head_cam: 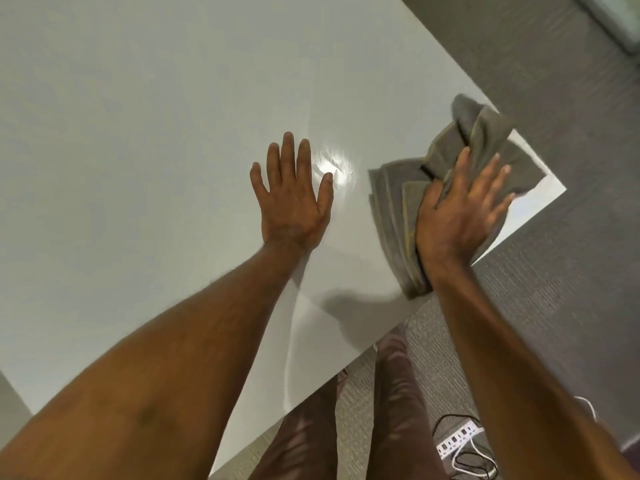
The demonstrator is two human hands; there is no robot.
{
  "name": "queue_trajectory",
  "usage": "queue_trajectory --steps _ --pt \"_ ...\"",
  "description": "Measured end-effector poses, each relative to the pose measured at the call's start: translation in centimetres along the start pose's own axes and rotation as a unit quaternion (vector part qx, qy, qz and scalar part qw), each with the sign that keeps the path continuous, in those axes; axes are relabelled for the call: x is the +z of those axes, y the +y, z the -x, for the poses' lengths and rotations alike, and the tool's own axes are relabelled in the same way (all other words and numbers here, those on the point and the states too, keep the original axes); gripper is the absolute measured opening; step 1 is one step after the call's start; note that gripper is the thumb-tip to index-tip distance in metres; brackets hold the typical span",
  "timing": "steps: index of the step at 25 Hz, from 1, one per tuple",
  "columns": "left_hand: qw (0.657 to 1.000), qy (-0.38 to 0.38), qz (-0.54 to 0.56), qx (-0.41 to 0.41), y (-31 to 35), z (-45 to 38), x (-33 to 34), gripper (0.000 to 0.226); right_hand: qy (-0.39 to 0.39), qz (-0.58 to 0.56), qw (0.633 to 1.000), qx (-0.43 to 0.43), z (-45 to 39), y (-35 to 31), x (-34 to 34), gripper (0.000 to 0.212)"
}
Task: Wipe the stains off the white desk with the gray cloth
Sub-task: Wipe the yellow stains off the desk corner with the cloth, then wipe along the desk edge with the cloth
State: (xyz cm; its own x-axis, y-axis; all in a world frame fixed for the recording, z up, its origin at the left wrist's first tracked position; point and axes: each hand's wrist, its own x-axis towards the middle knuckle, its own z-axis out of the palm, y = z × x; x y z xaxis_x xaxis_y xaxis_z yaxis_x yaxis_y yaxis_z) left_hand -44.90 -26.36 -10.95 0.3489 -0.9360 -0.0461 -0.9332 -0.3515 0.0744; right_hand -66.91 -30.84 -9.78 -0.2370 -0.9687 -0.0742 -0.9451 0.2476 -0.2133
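Observation:
The white desk [138,150] fills most of the view, with its right corner at the right. A crumpled gray cloth [391,202] with yellow stitching lies near that corner, partly over the desk's edge. My right hand [460,213] presses flat on the cloth with straight, spread fingers. My left hand [294,199] rests flat on the bare desk to the left of the cloth, fingers spread. A glossy wet patch [337,166] shines between the two hands. I see no distinct stains on the surface.
Gray carpet [554,81] surrounds the desk on the right and below. A white power strip [459,439] with black and white cables lies on the floor at the lower right. My legs in dark trousers [398,410] stand by the desk's near edge.

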Motion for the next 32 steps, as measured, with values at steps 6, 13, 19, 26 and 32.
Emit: queue_trajectory --steps 6,13,19,26,32 --pt "1.000 0.003 -0.002 0.010 -0.1 -0.1 0.0 0.069 0.010 0.003 0.999 -0.048 14.1 -1.6 1.3 0.058" --pt "1.000 -0.002 0.014 0.008 0.1 0.1 -0.2 0.066 -0.029 -0.008 0.997 -0.066 23.6 -1.6 2.3 0.064" --pt "1.000 -0.003 -0.003 0.006 0.7 0.1 -0.8 0.061 0.007 -0.038 0.999 -0.036 25.2 -1.7 3.4 0.063" --pt "1.000 -0.008 -0.001 0.006 1.0 0.1 -1.2 0.067 0.001 -0.034 0.996 -0.081 19.4 0.2 1.7 0.062" --pt "1.000 -0.016 0.000 0.003 0.6 -0.1 -1.2 0.071 -0.007 0.018 0.991 -0.132 5.9 1.0 0.6 0.066"
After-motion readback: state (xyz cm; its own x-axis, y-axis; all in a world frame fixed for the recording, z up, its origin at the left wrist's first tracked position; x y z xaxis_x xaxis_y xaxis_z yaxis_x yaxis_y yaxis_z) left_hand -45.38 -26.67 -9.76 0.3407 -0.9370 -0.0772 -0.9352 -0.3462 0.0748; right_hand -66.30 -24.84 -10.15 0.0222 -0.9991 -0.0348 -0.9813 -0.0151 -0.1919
